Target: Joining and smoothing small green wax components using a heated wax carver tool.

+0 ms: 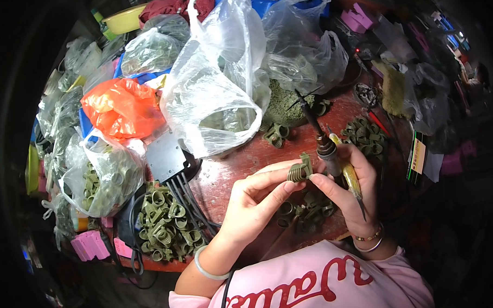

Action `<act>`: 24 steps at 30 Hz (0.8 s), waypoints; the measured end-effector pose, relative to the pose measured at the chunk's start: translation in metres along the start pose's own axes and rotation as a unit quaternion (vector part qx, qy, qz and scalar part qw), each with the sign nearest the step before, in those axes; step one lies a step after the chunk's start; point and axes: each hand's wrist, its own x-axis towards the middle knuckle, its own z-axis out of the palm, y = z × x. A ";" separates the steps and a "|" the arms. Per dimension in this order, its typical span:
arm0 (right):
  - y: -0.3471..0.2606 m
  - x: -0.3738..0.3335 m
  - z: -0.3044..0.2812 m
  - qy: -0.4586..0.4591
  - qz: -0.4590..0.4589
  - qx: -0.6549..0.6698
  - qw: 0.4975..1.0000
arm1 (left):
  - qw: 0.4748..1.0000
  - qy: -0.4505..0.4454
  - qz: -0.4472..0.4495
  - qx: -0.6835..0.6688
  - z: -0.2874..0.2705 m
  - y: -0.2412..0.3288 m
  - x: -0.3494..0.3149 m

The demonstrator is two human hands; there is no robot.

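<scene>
My left hand (249, 200) pinches a small olive-green ribbed ring-like piece (298, 171) between thumb and fingertips. Close against it, my right hand (355, 197) has its thumb at the piece's edge. Two tools sit in that hand: a dark pen-shaped tool with a grey collar (319, 136), pointing up and away, and a slim yellow-handled tool (350, 178) with a dark pointed tip by the wrist. Below my hands lie more green pieces (312, 209), partly hidden.
On the red table (224, 177) a pile of green rings (165, 227) lies left, another (362, 135) right. Clear plastic bags (219, 82) and an orange bag (123, 109) crowd the back and left. A metal box (166, 155) trails black cables (188, 198).
</scene>
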 end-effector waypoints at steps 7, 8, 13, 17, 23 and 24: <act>0.024 -0.001 -0.035 0.089 -0.048 -0.211 0.972 | 0.986 0.109 -0.096 -0.080 0.002 0.010 0.000; 0.028 -0.006 -0.035 0.084 0.006 -0.194 0.977 | 0.986 0.107 -0.098 -0.080 0.001 0.010 0.000; 0.050 -0.021 -0.035 0.026 -0.045 -0.197 0.979 | 0.971 0.138 -0.191 -0.040 -0.001 0.004 0.000; 0.043 -0.017 -0.030 0.019 -0.049 -0.230 0.972 | 0.973 0.120 -0.192 -0.047 -0.006 0.001 -0.001; 0.014 -0.010 -0.018 0.006 -0.006 -0.036 0.999 | 0.985 0.093 -0.142 -0.032 -0.001 0.002 -0.001; 0.010 -0.010 -0.014 0.005 0.008 0.003 1.000 | 0.988 0.092 -0.127 0.001 0.000 0.003 0.000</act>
